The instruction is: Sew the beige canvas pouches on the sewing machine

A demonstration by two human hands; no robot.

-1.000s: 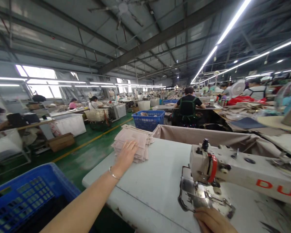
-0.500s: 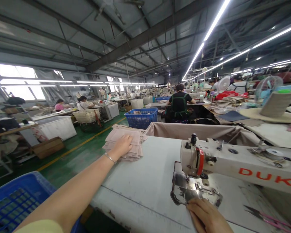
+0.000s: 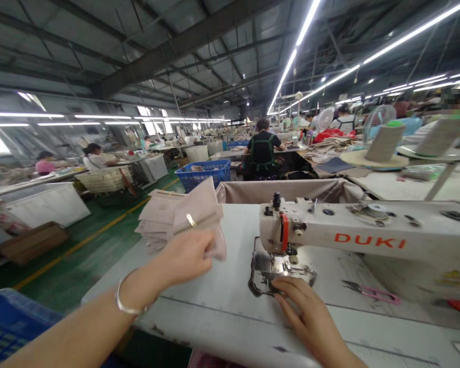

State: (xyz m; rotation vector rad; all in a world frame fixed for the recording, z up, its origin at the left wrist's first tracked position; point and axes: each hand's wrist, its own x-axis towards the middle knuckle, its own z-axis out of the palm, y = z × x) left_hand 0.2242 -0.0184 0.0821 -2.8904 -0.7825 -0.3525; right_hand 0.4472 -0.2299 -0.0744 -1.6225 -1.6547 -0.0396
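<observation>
My left hand (image 3: 191, 255) pinches a beige fabric piece (image 3: 199, 204) with a small shiny spot on it, raised above the table. Just behind it, a stack of similar beige fabric pieces (image 3: 155, 217) lies at the table's left edge. My right hand (image 3: 304, 306) rests at the metal plate below the head of a white sewing machine (image 3: 306, 225). Its fingers are stretched out over the plate's front edge, and nothing shows in them. Pink-handled thread snips (image 3: 371, 292) lie on the table to the right of that hand.
A beige cloth-lined bin (image 3: 291, 191) stands behind the machine. Blue baskets are on the floor, one ahead (image 3: 203, 174) and one at lower left (image 3: 15, 327). Thread cones (image 3: 386, 143) stand at right. A co-worker (image 3: 263, 148) sits ahead, facing away.
My left hand has lifted a fabric piece off the stack and brought it right and nearer. My right hand stays by the machine's plate. The view has turned to the right.
</observation>
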